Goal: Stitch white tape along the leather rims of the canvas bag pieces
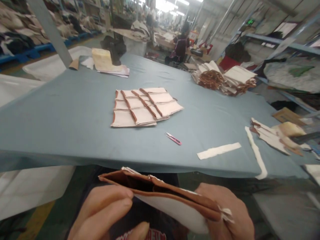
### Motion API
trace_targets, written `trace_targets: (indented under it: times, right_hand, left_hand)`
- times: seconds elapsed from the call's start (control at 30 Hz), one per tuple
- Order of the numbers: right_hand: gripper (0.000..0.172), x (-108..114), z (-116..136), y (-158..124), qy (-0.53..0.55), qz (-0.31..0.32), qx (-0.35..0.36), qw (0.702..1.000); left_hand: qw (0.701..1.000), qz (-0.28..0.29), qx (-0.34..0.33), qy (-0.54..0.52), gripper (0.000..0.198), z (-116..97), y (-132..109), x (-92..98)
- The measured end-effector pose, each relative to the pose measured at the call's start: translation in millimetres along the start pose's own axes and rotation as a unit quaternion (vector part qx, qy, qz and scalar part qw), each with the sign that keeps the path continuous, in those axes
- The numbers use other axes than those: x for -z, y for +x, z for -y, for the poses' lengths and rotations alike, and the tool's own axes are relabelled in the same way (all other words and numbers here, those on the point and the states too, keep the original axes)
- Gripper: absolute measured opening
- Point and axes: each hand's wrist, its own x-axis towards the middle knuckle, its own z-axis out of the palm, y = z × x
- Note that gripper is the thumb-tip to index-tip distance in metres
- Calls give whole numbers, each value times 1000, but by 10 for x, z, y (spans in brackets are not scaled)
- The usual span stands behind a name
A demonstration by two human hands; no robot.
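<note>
Close to my body, below the table's front edge, I hold a cream fabric pouch (172,208) with brown trim. Its mouth gapes upward, showing a dark inside with a divider. My left hand (102,211) has bent fingers against the front rim near the left end; its thumb shows lower down. The right end is gripped in my right hand (228,208), with a small white tuft sticking out beside the fingers. On the table lie pink-handled thread snips (173,138) and an overlapping row of several similar cream pieces with brown edging (147,106).
Blue-grey cloth covers the table (75,123). Two pale strips (218,151) lie front right, near more fabric pieces (272,136). Stacked cream and brown pieces (222,78) stand at the back right; a yellowish block (102,59) is back left. A person (181,46) sits beyond.
</note>
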Motion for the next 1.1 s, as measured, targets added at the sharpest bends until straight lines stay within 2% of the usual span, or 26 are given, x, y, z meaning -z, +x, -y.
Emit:
trace_targets:
  times: [0.03,0.13,0.17,0.2,0.3,0.33,0.43,0.47,0.53,0.6,0.77,0.87,0.97,1.03,1.1]
  right_hand:
    - [44,15,0,29,-10,2,13,1000]
    - [40,-19,-31,93,-27,-4,49,998]
    - [39,-45,-47,102,-30,-4,54,998]
    - [39,-72,-64,105,-34,-2,58,998]
    - [42,-123,-101,93,-48,14,62,997]
    - [44,-127,-108,88,-52,18,62,997]
    - [44,-136,-123,82,-63,33,59,996]
    - [45,-155,-133,85,-71,40,60,995]
    - [46,-240,-173,95,-90,53,67,992]
    - [49,-393,-242,105,-111,65,76,989]
    - [52,-831,-387,76,-122,115,80,983]
    - [42,-928,-353,9,-46,134,32,989]
    - [27,-952,-262,-60,78,135,-82,984]
    - [23,-987,-203,-95,175,134,-183,958]
    - [25,-1038,-163,-123,272,142,-273,912]
  left_hand:
    - [1000,23,-16,7,37,-35,51,-38]
    - [984,169,-52,33,31,-84,213,-130]
    - [979,190,-59,41,29,-72,253,-151]
    - [980,184,-59,50,30,-46,281,-165]
    - [990,109,-40,79,37,74,299,-164]
    - [989,115,-33,82,35,112,289,-156]
    - [974,214,-15,69,9,166,231,-147]
    - [966,250,-8,61,9,165,210,-154]
    - [955,290,20,52,7,147,183,-179]
    - [949,302,75,42,6,127,195,-203]
    - [918,325,227,4,20,116,355,-148]
    - [893,355,275,-21,22,112,409,-53]
    - [869,385,310,-36,22,106,391,0]
    - [856,401,323,-37,21,107,358,-4]
    - [849,409,333,-34,20,109,325,-27]
